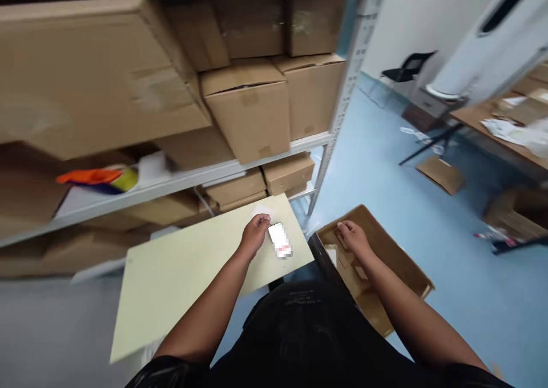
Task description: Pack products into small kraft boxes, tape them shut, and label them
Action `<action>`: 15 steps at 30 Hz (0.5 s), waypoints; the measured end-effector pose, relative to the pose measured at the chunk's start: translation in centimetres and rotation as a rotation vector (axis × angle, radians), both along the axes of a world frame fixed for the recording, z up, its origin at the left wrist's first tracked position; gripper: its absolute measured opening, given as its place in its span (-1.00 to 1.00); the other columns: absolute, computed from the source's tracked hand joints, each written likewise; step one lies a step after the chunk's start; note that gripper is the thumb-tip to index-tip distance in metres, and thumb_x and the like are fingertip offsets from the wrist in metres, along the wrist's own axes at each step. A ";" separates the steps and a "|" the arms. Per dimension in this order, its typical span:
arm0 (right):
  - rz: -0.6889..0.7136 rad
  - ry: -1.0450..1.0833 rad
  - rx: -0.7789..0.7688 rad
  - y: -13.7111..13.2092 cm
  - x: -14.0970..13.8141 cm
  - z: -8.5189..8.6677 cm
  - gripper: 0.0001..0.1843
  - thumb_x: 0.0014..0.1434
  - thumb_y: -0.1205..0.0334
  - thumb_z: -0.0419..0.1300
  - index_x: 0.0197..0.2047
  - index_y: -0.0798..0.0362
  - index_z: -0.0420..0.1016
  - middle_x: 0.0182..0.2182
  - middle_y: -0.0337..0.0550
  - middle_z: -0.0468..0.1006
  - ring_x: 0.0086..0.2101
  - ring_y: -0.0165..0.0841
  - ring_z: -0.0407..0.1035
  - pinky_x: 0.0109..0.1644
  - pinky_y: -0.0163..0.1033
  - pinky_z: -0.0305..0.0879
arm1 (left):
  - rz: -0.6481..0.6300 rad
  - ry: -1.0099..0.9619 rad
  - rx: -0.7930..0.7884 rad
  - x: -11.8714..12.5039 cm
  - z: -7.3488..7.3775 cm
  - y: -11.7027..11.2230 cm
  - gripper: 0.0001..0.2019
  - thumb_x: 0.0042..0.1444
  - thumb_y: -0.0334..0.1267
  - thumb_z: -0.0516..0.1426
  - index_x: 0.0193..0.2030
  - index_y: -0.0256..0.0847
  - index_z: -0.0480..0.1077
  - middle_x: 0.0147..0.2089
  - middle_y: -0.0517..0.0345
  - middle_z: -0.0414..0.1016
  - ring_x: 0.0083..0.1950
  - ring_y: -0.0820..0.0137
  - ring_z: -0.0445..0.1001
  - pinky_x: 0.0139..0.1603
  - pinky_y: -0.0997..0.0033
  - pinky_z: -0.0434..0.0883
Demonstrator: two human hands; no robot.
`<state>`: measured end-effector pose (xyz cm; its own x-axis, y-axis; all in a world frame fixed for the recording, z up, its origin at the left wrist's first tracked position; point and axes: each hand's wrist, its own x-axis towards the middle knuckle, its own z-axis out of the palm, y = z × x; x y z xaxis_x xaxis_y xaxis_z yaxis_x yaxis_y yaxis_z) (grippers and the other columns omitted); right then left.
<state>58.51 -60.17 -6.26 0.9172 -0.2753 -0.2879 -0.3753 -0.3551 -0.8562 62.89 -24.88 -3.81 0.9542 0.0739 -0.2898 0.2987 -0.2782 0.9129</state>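
My left hand hovers over the far right part of a pale yellow-green table, fingers curled round a small white packet with a red mark that rests on or just above the tabletop. My right hand reaches into an open cardboard box standing on the floor to the table's right. Its fingers are bent down onto the brown flaps and papers inside. What the right fingers hold, if anything, is hidden.
A metal shelf rack packed with cardboard boxes stands behind the table. An orange and yellow item lies on the shelf. Blue floor spreads right, toward a wooden desk, a chair and loose cardboard.
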 end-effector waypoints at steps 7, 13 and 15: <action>0.373 0.013 0.184 4.3 3.6 -0.9 -0.60 0.12 -0.19 0.19 -0.35 0.00 0.52 -0.42 -0.17 0.59 -0.31 -0.21 0.49 -0.20 -0.18 0.34 | 0.469 0.035 0.013 -12.7 -0.1 1.8 -0.65 0.19 0.03 0.12 -0.07 -0.15 0.51 0.04 0.01 0.59 0.01 0.22 0.55 0.05 0.21 0.46; 0.626 0.073 0.221 12.1 2.9 -0.8 -0.65 0.10 -0.12 0.21 -0.29 -0.01 0.55 -0.28 -0.10 0.66 -0.26 -0.18 0.55 -0.17 -0.15 0.42 | 0.768 0.000 0.035 -23.3 1.0 3.9 -0.64 0.13 0.05 0.15 -0.09 -0.16 0.51 -0.03 0.03 0.60 -0.01 0.23 0.54 0.00 0.24 0.46; 0.721 0.060 0.219 15.0 2.0 -0.4 -0.66 0.11 -0.11 0.21 -0.28 -0.02 0.56 -0.25 -0.09 0.67 -0.25 -0.18 0.56 -0.16 -0.14 0.43 | 0.863 -0.015 0.045 -26.7 1.3 5.2 -0.60 0.13 0.09 0.15 -0.09 -0.17 0.50 -0.08 0.04 0.60 -0.03 0.23 0.54 -0.02 0.24 0.46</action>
<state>60.47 -45.13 -6.65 0.8294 0.4563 -0.3223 -0.1629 -0.3543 -0.9208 36.19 -19.73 -2.48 0.5630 0.7855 -0.2570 0.4105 0.0041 0.9118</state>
